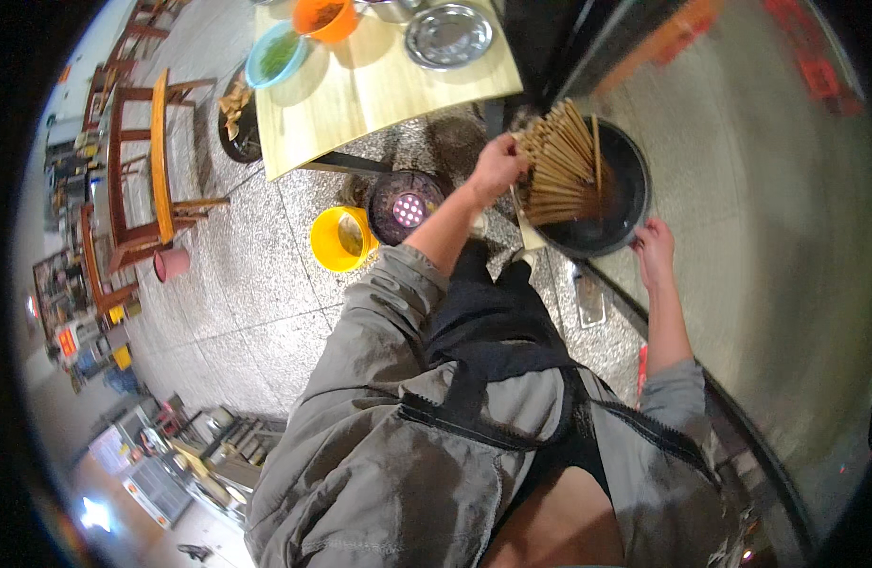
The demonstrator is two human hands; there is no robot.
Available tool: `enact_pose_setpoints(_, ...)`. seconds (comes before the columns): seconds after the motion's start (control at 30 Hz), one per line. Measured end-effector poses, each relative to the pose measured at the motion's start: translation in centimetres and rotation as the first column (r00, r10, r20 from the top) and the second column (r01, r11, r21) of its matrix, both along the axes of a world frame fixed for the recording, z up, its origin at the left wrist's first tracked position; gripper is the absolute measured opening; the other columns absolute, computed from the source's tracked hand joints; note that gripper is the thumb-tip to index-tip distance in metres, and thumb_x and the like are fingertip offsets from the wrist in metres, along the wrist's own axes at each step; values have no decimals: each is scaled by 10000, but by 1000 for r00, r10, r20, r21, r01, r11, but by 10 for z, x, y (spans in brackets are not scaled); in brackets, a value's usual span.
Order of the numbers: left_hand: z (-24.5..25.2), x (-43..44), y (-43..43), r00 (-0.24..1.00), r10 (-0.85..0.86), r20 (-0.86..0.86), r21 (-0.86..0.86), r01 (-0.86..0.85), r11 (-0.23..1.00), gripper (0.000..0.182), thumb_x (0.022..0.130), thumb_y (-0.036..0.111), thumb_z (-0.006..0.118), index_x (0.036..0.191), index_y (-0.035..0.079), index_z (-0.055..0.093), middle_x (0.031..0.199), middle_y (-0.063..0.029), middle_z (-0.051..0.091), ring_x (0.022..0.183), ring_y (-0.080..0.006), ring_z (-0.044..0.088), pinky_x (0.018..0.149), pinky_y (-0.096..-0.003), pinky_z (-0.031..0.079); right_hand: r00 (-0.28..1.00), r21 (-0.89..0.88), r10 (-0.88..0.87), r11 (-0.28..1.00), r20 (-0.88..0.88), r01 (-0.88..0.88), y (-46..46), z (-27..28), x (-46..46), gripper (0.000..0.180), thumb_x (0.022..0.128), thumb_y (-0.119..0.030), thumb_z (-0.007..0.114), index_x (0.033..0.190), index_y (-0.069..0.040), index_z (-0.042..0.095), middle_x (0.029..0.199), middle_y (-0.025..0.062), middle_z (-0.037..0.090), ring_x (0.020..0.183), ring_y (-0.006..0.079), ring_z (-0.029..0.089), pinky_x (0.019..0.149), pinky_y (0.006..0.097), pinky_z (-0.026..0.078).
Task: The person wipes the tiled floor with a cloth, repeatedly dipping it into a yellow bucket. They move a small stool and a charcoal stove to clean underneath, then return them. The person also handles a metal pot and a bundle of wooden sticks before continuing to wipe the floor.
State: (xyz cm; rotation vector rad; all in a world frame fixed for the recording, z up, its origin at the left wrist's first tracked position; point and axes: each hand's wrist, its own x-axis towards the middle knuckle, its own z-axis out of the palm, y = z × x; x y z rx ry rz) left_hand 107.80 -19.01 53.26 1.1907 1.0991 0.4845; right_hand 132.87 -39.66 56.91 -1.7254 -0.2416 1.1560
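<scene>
A round black basin point(629, 177) is in front of me on the right. Many thin wooden sticks point(560, 170) fan out in it, their ends piled against the left side and the rest reaching into dark liquid. My left hand point(498, 169) grips the basin's left edge, close to the stick ends; its fingertips are partly hidden. At the lower right of the rim, my right hand point(655, 245) pinches the edge between thumb and fingers.
A pale wooden table point(379, 99) holds an orange bowl point(326, 20), a light-blue bowl of greens point(276, 55) and a metal plate point(448, 35). Below are a yellow bucket point(342, 240) and a round dark stove point(400, 202). Wooden stools point(141, 163) stand left.
</scene>
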Motion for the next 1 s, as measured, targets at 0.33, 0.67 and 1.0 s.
enact_pose_setpoints(0.33, 52, -57, 19, 999, 34, -28, -99, -36, 994, 135, 759, 21, 585, 884, -26, 572, 738, -3, 530, 658, -94, 478, 553, -247, 375, 997, 5, 67, 998, 30, -67, 48, 66, -34, 145, 813, 39, 564, 928, -42, 530, 778, 23, 594, 630, 108, 562, 568, 238, 468)
enact_pose_setpoints(0.67, 133, -216, 109, 944, 323, -72, 51, -320, 946, 194, 755, 64, 545, 925, -14, 596, 728, -9, 552, 633, -91, 495, 549, -233, 399, 930, 250, 338, 922, -143, -297, 184, 92, -163, 143, 788, 4, 613, 886, -63, 533, 765, 13, 564, 627, 96, 536, 536, 225, 431)
enact_pose_setpoints(1.0, 110, -319, 211, 914, 405, -28, 91, -401, 912, 188, 743, -4, 453, 887, -6, 574, 753, 17, 530, 615, -68, 434, 557, -203, 340, 942, 252, 324, 907, 87, -336, 301, 34, -275, 194, 681, -49, 674, 826, -18, 549, 711, 54, 589, 658, 133, 567, 626, 287, 474)
